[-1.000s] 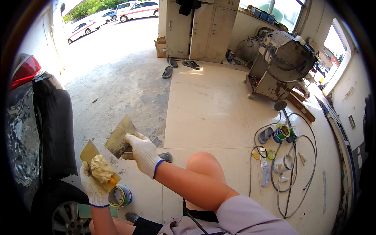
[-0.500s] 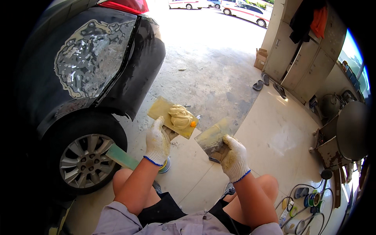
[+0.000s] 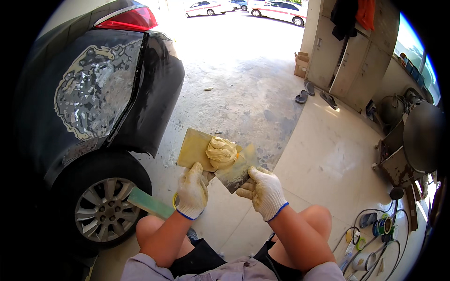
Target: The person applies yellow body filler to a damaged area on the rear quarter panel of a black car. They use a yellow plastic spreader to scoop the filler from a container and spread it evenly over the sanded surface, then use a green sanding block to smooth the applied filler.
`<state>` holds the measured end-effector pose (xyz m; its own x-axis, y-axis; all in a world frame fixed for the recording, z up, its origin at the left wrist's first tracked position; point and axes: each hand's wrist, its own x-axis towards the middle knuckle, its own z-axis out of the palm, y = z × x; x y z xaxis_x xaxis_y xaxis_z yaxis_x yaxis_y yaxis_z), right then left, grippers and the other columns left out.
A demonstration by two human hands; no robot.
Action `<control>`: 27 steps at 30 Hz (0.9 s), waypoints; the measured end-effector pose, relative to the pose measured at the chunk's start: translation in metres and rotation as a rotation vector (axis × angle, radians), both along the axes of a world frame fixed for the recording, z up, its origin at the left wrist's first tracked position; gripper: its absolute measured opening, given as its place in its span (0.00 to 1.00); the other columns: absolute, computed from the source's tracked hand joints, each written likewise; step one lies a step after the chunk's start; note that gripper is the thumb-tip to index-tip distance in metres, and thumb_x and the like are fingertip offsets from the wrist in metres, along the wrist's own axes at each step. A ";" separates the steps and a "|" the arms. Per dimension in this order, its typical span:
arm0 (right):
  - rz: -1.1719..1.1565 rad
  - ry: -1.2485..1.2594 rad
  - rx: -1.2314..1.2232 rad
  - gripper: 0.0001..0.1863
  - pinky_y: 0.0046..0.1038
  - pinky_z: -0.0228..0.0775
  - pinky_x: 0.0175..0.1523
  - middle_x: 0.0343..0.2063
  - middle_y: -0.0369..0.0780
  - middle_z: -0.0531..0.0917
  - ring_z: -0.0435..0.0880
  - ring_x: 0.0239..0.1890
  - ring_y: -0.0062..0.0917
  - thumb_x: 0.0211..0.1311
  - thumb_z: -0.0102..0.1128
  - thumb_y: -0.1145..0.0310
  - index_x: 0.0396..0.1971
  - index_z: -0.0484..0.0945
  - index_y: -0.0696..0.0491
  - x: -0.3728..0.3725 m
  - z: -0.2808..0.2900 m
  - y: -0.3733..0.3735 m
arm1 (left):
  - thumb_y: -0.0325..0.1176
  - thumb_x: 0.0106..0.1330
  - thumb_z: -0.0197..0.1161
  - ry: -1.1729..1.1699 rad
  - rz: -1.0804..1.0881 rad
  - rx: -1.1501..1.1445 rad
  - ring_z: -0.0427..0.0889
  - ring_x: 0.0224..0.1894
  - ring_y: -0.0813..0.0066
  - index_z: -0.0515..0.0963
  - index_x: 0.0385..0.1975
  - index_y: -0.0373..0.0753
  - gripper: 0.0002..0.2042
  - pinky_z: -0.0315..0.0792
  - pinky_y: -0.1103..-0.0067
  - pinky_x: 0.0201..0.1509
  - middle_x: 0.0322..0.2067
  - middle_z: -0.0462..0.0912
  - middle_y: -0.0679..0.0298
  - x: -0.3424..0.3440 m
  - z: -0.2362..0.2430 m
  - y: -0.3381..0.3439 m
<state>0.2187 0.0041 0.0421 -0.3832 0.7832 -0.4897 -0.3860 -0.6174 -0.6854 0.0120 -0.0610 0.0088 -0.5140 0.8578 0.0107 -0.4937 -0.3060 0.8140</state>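
My left hand [image 3: 192, 191], in a white knit glove, grips a flat yellowish putty board [image 3: 191, 146]. A thick beige heap of body filler [image 3: 221, 152] sits on the board's right half. My gloved right hand [image 3: 266, 191] holds a thin, smeared putty spreader [image 3: 233, 177] by its right side. The spreader overlaps the heap's right edge; whether it presses into the filler I cannot tell. A bit of orange paste [image 3: 239, 153] shows there, mostly hidden. To the left stands a black car with a bare, sanded patch [image 3: 96, 91] on its rear panel.
The car's wheel [image 3: 110, 206] is close on my left, with a long green block [image 3: 151, 204] between it and my knee. Tape rolls [image 3: 382, 225], hoses and cans lie at lower right. Lockers [image 3: 347, 56], sandals [image 3: 302, 96] and a cardboard box [image 3: 301, 64] stand at the right back.
The putty spreader in my right hand has moved left and now meets the filler on the board. The orange dab has become mostly covered. The whole view has shifted slightly.
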 end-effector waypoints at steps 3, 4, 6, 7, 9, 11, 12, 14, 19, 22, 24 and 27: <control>0.014 -0.015 0.028 0.19 0.39 0.91 0.36 0.47 0.51 0.85 0.92 0.37 0.42 0.83 0.55 0.66 0.63 0.72 0.64 0.001 0.001 0.002 | 0.30 0.81 0.54 -0.033 -0.037 0.100 0.87 0.51 0.59 0.77 0.58 0.27 0.14 0.82 0.61 0.57 0.52 0.84 0.51 0.002 -0.009 0.000; 0.020 -0.022 0.035 0.19 0.39 0.92 0.37 0.46 0.51 0.85 0.92 0.36 0.42 0.83 0.55 0.66 0.63 0.72 0.64 0.001 0.003 0.002 | 0.29 0.81 0.54 -0.028 -0.050 0.115 0.87 0.50 0.59 0.77 0.58 0.27 0.14 0.82 0.62 0.57 0.52 0.84 0.51 0.002 -0.010 -0.001; 0.012 -0.029 0.029 0.19 0.38 0.92 0.37 0.45 0.51 0.85 0.92 0.35 0.41 0.83 0.55 0.66 0.62 0.72 0.64 0.000 0.009 0.001 | 0.29 0.81 0.54 0.033 -0.075 0.110 0.87 0.51 0.60 0.77 0.58 0.27 0.14 0.82 0.63 0.58 0.54 0.84 0.52 0.007 -0.002 -0.003; 0.010 -0.032 0.026 0.19 0.38 0.92 0.37 0.44 0.50 0.86 0.92 0.35 0.40 0.83 0.56 0.66 0.62 0.72 0.64 0.001 0.011 0.000 | 0.28 0.81 0.53 0.091 -0.086 0.084 0.87 0.52 0.60 0.77 0.59 0.27 0.15 0.83 0.63 0.59 0.54 0.84 0.52 0.011 0.002 -0.006; 0.004 -0.016 0.019 0.19 0.38 0.92 0.36 0.44 0.50 0.86 0.92 0.35 0.40 0.82 0.56 0.66 0.61 0.73 0.63 0.001 0.014 0.000 | 0.27 0.82 0.53 0.138 -0.136 0.066 0.86 0.57 0.60 0.74 0.64 0.26 0.17 0.82 0.63 0.64 0.58 0.83 0.51 0.012 0.008 -0.007; 0.009 0.001 0.028 0.18 0.39 0.92 0.37 0.44 0.50 0.86 0.92 0.36 0.40 0.82 0.56 0.66 0.61 0.74 0.63 0.001 0.013 0.001 | 0.26 0.82 0.53 0.116 -0.218 0.082 0.83 0.65 0.59 0.70 0.71 0.24 0.21 0.79 0.62 0.71 0.64 0.81 0.50 0.011 0.010 -0.008; 0.016 0.009 0.040 0.18 0.39 0.91 0.37 0.44 0.50 0.86 0.92 0.36 0.40 0.82 0.56 0.65 0.61 0.74 0.62 0.002 0.010 0.002 | 0.27 0.82 0.53 0.140 -0.227 0.081 0.84 0.64 0.61 0.71 0.70 0.24 0.21 0.79 0.63 0.71 0.63 0.82 0.51 0.012 0.009 -0.008; 0.025 0.024 0.058 0.18 0.40 0.91 0.38 0.45 0.50 0.86 0.92 0.36 0.41 0.83 0.55 0.65 0.61 0.74 0.62 0.005 0.009 0.004 | 0.27 0.82 0.53 0.188 -0.246 0.081 0.85 0.62 0.64 0.73 0.69 0.24 0.20 0.80 0.65 0.69 0.62 0.83 0.52 0.014 0.008 -0.007; 0.024 0.092 0.103 0.19 0.43 0.91 0.40 0.47 0.50 0.87 0.92 0.39 0.41 0.83 0.54 0.65 0.63 0.74 0.62 0.013 0.012 0.009 | 0.27 0.81 0.54 0.425 -0.320 0.048 0.85 0.54 0.74 0.79 0.63 0.25 0.17 0.80 0.74 0.62 0.53 0.87 0.59 0.011 0.015 -0.010; -0.059 0.168 0.087 0.16 0.35 0.91 0.34 0.43 0.49 0.87 0.92 0.33 0.36 0.82 0.55 0.68 0.60 0.77 0.62 0.013 0.034 0.007 | 0.28 0.81 0.54 0.596 -0.393 -0.059 0.84 0.49 0.78 0.81 0.59 0.26 0.15 0.80 0.76 0.58 0.49 0.88 0.61 -0.001 0.019 -0.016; -0.092 0.160 0.197 0.16 0.34 0.91 0.34 0.43 0.49 0.88 0.93 0.33 0.35 0.82 0.55 0.68 0.60 0.78 0.62 0.023 0.036 0.014 | 0.29 0.81 0.53 0.560 -0.359 -0.149 0.85 0.47 0.77 0.81 0.57 0.26 0.15 0.80 0.75 0.57 0.48 0.88 0.61 0.000 0.021 -0.017; -0.175 0.051 0.357 0.18 0.30 0.90 0.36 0.44 0.46 0.89 0.92 0.35 0.31 0.81 0.57 0.68 0.62 0.79 0.62 0.023 0.047 0.010 | 0.34 0.82 0.51 0.197 -0.189 -0.236 0.87 0.47 0.71 0.80 0.57 0.28 0.16 0.83 0.71 0.57 0.47 0.87 0.58 0.009 0.026 -0.009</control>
<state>0.2419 0.0140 0.0891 -0.2459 0.9562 -0.1588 -0.5036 -0.2660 -0.8220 0.0214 -0.0700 0.0350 -0.3537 0.9281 -0.1161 -0.3506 -0.0165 0.9364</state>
